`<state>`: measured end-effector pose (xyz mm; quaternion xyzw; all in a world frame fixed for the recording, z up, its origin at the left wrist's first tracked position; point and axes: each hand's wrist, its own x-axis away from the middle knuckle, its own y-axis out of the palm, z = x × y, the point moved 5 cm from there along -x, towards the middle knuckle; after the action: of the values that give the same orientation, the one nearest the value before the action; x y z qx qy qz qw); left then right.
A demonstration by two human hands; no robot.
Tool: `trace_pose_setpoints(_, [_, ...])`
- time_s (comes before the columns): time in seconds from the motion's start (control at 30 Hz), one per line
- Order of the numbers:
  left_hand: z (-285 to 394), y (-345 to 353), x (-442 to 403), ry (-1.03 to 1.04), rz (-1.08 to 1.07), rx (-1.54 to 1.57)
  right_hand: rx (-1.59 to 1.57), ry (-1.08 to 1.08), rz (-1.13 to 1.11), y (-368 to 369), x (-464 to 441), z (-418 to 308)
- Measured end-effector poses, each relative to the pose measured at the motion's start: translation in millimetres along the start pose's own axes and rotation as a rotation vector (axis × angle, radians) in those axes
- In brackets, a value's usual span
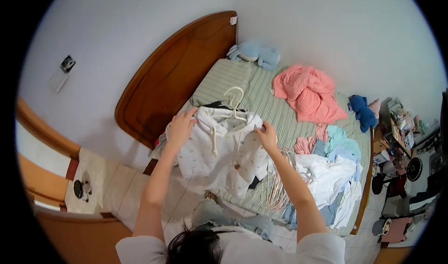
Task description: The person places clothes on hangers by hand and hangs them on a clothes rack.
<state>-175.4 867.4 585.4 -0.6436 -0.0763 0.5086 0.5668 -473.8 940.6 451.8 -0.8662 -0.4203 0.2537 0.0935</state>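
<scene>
A white hooded top (212,147) with small prints and drawstrings hangs spread between my two hands, over the near edge of the bed. Its neck opening holds a pale hanger (235,106), whose hook stands up above the collar. My left hand (184,124) grips the left shoulder of the top, fingers over the cloth. At the other shoulder, my right hand (267,135) pinches the fabric near the collar. A dark garment (218,105) lies partly hidden behind the top. Just right of the top, several pastel hangers (278,187) lie in a heap on the bed.
The striped bed (261,93) carries a pillow (224,79), a light blue plush (261,55), a pink quilt (308,93), a dark blue plush (362,112) and piled clothes (326,170). A wooden headboard (179,72) stands left; a cluttered desk (396,133) and a fan (414,169) stand right.
</scene>
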Motion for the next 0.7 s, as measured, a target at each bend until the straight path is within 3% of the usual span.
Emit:
trace_pose_setpoints(0.1, [-55,38,-20,0.075,-0.087,0.068,0.026,0.078,0.036,41,-8,10])
trace_pose_setpoints(0.3, [-80,103,-35,0.034,-0.199,0.140,0.072,0.180,0.071,69,-15,54])
trace_pose_setpoints(0.57, [-141,230,-50,0.007,-0.220,0.151,0.196,0.118,0.096,134,-62,139])
trace_pose_setpoints(0.7, [-161,279,-70,0.018,-0.209,0.150,0.200,0.186,0.071,167,-91,177])
